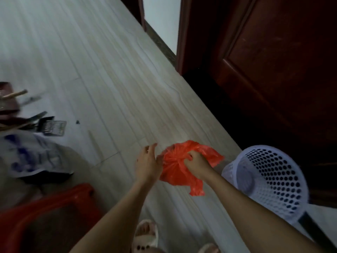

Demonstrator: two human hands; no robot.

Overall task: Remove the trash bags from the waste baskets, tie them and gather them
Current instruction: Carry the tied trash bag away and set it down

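Note:
An orange-red trash bag [175, 167] hangs above the floor between my two hands. My right hand [196, 162] is closed on the gathered top of the bag, and loose flaps stick out to the right and below. My left hand [147, 161] is at the bag's left side with its fingers spread, touching the plastic. A white perforated waste basket [269, 179] stands just to the right of my right forearm; no bag shows inside it.
A dark brown door [273, 70] and its frame stand at the right. At lower left is a red plastic stool [49, 212]. A white and blue printed bag [27, 154] and some clutter lie at the left. My sandalled feet [145, 236] are at the bottom.

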